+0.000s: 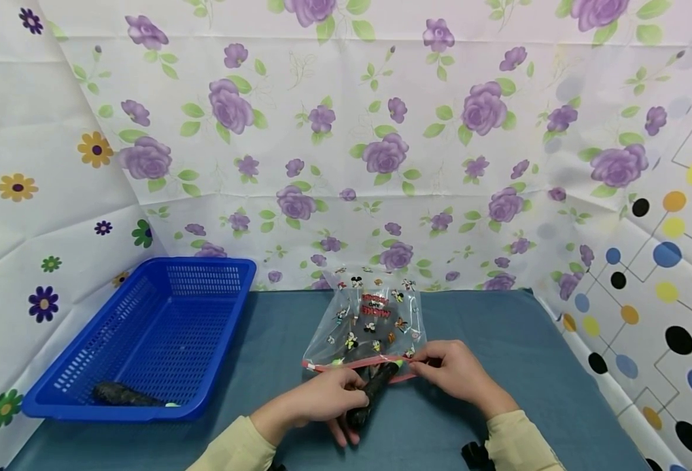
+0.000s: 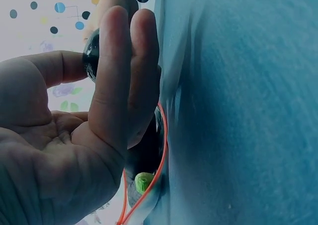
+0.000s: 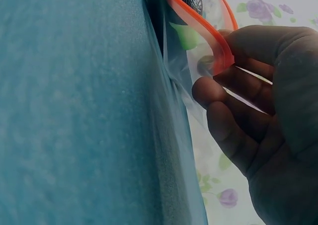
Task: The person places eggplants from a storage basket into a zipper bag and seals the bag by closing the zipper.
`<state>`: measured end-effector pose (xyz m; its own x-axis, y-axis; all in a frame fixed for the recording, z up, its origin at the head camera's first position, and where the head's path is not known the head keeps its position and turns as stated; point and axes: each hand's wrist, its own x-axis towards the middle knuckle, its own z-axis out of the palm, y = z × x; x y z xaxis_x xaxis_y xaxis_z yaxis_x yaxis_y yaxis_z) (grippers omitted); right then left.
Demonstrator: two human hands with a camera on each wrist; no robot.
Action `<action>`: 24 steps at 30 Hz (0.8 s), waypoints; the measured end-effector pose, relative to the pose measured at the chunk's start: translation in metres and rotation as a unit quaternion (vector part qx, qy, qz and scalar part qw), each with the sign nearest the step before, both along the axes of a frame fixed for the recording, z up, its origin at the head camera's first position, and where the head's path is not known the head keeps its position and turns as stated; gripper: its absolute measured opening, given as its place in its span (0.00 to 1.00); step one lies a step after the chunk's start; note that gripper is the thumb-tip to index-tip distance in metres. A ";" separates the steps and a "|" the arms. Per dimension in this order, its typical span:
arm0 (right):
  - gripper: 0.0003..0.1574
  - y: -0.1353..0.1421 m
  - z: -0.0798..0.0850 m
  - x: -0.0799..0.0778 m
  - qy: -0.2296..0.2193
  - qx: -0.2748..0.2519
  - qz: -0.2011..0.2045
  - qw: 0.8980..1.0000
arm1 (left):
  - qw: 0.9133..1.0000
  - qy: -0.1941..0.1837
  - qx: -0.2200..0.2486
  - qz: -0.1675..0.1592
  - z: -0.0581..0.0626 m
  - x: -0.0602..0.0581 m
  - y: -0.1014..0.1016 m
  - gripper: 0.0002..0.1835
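Note:
My left hand (image 1: 333, 396) grips a long black vegetable (image 1: 375, 392) with a light green stem end, like an eggplant, between thumb and fingers. Two of its fingers extend straight below, near the table. The stem end lies at the mouth of a clear zip bag (image 1: 375, 314) with cartoon prints and a red-orange zip edge. My right hand (image 1: 454, 373) pinches the right end of that edge. In the right wrist view the green stem (image 3: 186, 35) shows inside the orange rim. A dark shape and another green tip (image 1: 337, 361) show through the bag.
At the left stands a blue slotted plastic basket (image 1: 234, 314) with another black vegetable (image 1: 125, 394) in its near end. A blue-grey cloth (image 1: 499, 327) covers the table. Flower-patterned sheets (image 1: 346, 131) wall the back, with dotted sheeting (image 1: 670, 288) at the right.

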<state>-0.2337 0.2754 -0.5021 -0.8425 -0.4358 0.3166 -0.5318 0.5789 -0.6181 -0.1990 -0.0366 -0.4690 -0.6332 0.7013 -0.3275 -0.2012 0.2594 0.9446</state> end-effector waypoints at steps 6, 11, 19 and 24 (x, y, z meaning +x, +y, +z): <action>0.05 0.001 0.001 -0.001 0.006 -0.002 0.014 1.000 | 1.000 -0.011 -0.005 0.023 -0.001 0.000 0.004 0.21; 0.04 0.001 0.001 -0.002 -0.001 0.001 0.012 1.000 | 0.998 -0.020 -0.003 0.052 -0.003 0.001 0.009 0.24; 0.04 -0.001 0.001 -0.001 -0.009 -0.002 0.008 1.000 | 0.997 -0.015 0.006 0.071 -0.004 0.001 0.012 0.25; 0.04 -0.002 0.002 0.000 -0.011 -0.009 0.008 1.000 | 0.998 -0.021 0.024 0.054 -0.004 -0.002 0.011 0.28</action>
<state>-0.2340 0.2737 -0.5004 -0.8424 -0.4433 0.3064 -0.5270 0.5592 -0.6400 -0.2008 -0.0260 -0.4735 -0.6927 0.6445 -0.3238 -0.2656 0.1895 0.9453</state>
